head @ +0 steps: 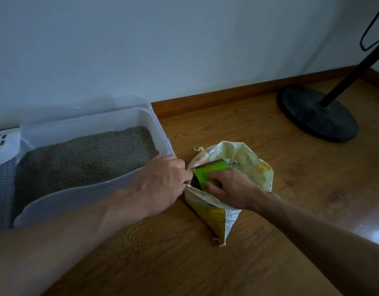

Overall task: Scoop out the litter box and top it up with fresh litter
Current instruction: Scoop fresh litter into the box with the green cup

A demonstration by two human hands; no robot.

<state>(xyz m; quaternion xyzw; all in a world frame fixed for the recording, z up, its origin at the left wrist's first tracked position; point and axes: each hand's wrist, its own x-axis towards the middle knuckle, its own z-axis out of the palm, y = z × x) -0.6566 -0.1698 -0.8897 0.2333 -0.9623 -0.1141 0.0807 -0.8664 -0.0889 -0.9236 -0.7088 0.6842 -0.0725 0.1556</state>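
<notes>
Left hand (163, 180): fingertips pinch the near-left lip of the open yellow-and-white woven litter bag (248, 167), holding the mouth apart. Right hand (229, 189): reaches down inside the bag mouth, fingers curled round a bright green plastic scoop (207, 173); whether the scoop is loaded cannot be told, its bowl is hidden.

Landmark: the bag, standing on the brown wood-pattern floor (269, 253).
- Translucent white rectangular litter box (163, 133) just left of the bag, near corner close to the left hand; filled with level grey litter (84, 161).
- White perforated plastic piece (2, 159) at the box's far-left side.
- Scatter of pale spilled granules (133, 240) on the floor, below-left of the bag.
- Black round stand base (308, 116) well apart, upper right of the bag.

Judgement: topping-up stage, scooping fresh litter.

Risks: the bag is soft and narrow-footed; a pull on the lip could tip it and spill. A heaped scoop carried across the gap to the box would shed more granules.
</notes>
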